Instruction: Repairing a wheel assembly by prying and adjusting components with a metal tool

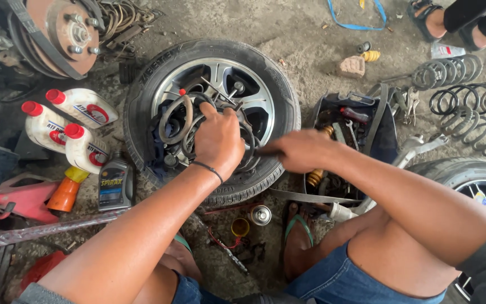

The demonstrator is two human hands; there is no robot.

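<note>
On the floor at the left I see three white bottles (66,126) with red caps and red round labels, and beside them a grey oil bottle (114,184). My left hand (217,141) grips the dark coil spring (182,121) lying on the wheel (212,118). My right hand (302,150) is closed around a dark tool handle (266,151).

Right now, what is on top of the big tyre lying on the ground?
On the tyre lies a dark coil spring with metal parts. The left hand covers its middle, so what sits underneath is hidden.

Motion-blurred right hand (302,151), its tool indistinct; parts under left hand (217,141) hidden; second wheel (473,180) cropped.
</note>
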